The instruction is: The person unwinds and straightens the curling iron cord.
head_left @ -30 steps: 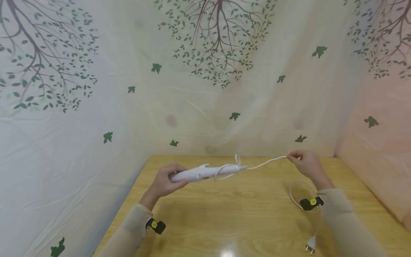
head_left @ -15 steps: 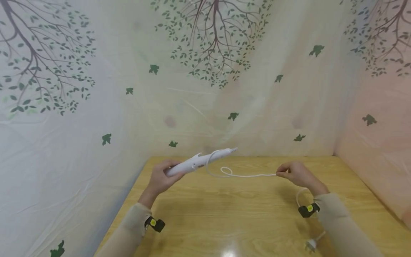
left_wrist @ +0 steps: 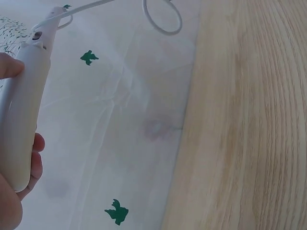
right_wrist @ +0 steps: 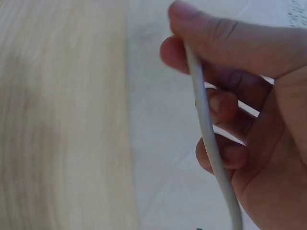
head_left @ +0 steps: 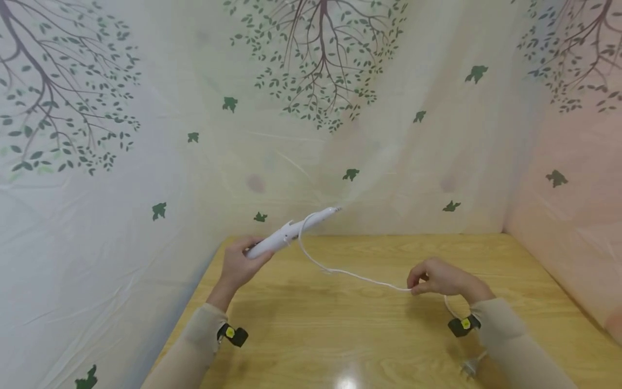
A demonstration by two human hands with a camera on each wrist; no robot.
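Observation:
My left hand [head_left: 238,265] grips the thick end of a white wand-shaped hair iron [head_left: 279,237]. The iron tilts upward, its narrow cord end pointing to the back right. Part of the white power cord [head_left: 362,277] loops over the iron's body, then sags across to my right hand [head_left: 439,278]. There, thumb and forefinger pinch the cord, and in the right wrist view its length [right_wrist: 208,132] runs down past the other curled fingers. Thumb and fingers wrap the iron's smooth body [left_wrist: 24,115] in the left wrist view, where the cord makes a small loop.
The two-pin plug [head_left: 468,368], blurred, hangs by the right forearm over the wooden table [head_left: 340,335]. Cloth walls [head_left: 301,183] printed with trees and green birds rise behind and at both sides.
The iron's cord end has swung upward. My right hand has moved left and down with the cord, which has gone from taut to slack, and the wrap round the iron has loosened.

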